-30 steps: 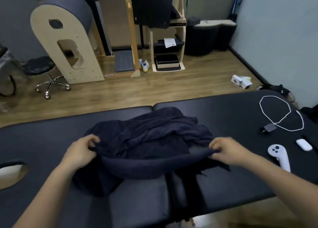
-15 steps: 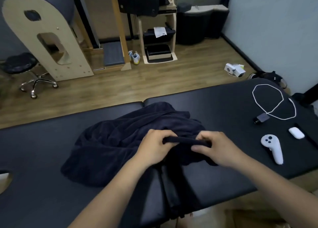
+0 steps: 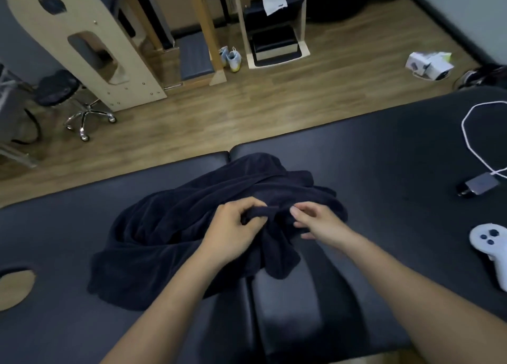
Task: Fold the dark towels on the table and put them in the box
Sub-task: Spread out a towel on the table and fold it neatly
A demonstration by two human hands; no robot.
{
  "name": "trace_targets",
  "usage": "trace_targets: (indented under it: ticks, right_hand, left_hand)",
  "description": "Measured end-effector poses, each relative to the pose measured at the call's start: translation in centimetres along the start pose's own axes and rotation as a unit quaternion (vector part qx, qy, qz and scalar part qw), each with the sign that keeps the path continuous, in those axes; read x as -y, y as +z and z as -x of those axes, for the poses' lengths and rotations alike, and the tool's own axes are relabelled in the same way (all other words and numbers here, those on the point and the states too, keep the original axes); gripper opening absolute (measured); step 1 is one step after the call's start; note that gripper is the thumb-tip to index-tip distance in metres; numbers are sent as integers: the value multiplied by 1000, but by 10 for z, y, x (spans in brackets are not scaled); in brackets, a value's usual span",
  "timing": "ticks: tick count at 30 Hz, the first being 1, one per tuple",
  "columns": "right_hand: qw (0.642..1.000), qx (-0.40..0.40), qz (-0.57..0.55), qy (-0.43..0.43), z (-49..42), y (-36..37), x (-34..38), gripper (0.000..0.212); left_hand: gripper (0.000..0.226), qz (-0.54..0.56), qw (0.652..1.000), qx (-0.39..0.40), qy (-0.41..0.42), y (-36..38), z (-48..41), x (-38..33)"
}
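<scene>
At the far left, the black padded table [image 3: 55,254] has one oval hole [image 3: 15,288] cut in it. On the floor behind stand one black wheeled stool [image 3: 56,87], one pale wooden arched frame [image 3: 35,48] and two white shoes [image 3: 231,58] side by side. Next to them is one open wooden shelf unit [image 3: 303,20] holding dark box-shaped items on two levels, with one white paper sheet [image 3: 273,2] on the upper one.

In the middle of the table lies one crumpled heap of dark navy towel [image 3: 164,240]; I cannot tell whether it is one towel or several. The left hand [image 3: 233,234] pinches a raised fold of it. The right hand [image 3: 321,222], just beside, has loose, spread fingers touching the cloth.

Further right, one white cardboard carton [image 3: 428,64] sits on the floor, its contents unclear. On the table are one white cable loop [image 3: 466,141], one small grey adapter [image 3: 481,184] and one white handheld controller [image 3: 491,243].
</scene>
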State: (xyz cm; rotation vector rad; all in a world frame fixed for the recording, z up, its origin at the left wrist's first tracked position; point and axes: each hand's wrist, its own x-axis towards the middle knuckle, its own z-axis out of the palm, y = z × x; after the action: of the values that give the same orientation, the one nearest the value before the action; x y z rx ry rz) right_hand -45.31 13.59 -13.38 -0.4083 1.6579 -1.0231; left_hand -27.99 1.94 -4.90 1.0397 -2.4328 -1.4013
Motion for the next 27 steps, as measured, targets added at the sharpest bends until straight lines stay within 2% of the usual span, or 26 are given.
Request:
trace_targets:
  ticks: [2, 4, 7, 9, 11, 12, 14, 15, 16, 18, 19, 21, 23, 25, 27]
  right_hand:
    - [999, 13, -29, 20, -17, 14, -8, 29]
    - [991, 56, -113, 41, -23, 25, -11, 14]
    - [964, 111, -237, 52, -20, 28, -7, 17]
    - [950, 63, -305, 13, -23, 19, -3, 22]
    - [926, -39, -375, -17, -36, 0, 3, 16]
    - [922, -97, -373, -31, -47, -11, 4, 14]
    - [938, -179, -294, -44, -71, -31, -3, 13]
    - [948, -195, -247, -41, -84, -34, -12, 8]
    - [960, -193, -203, -25, -92, -33, -18, 11]
    - [971, -189, -143, 6, -105, -27, -39, 45]
    - [972, -193, -137, 3, -110, -23, -50, 49]
    - [971, -201, -128, -25, -113, -19, -60, 29]
    - [972, -196, -121, -34, -111, -20, -61, 21]
    - [975, -183, -118, -34, -107, -23, -60, 15]
    - [976, -183, -111, -40, -102, -24, -55, 31]
  left_hand:
    - [13, 32, 999, 12, 1, 3, 3, -2]
    - [13, 64, 998, 25, -1, 4, 7, -4]
    - [16, 101, 994, 25, -18, 0, 1, -6]
    - [18, 109, 992, 17, -55, -2, -14, -1]
    - [10, 58, 993, -10, -104, 1, -37, 12]
    - [5, 1, 992, -29, -122, 5, -51, 18]
    - [22, -112, 984, -55, -128, 17, -78, 22]
    - [28, -127, 984, -56, -116, 25, -92, 22]
    - [30, -125, 985, -50, -104, 35, -104, 21]
    - [30, -127, 988, -29, -86, 54, -123, 24]
    - [30, -143, 986, -15, -80, 63, -130, 28]
    - [34, -187, 978, 11, -90, 75, -142, 34]
    - [35, -215, 969, 27, -122, 81, -150, 41]
    - [30, -196, 968, 22, -155, 83, -157, 46]
    - [26, -150, 970, 25, -189, 79, -161, 47]
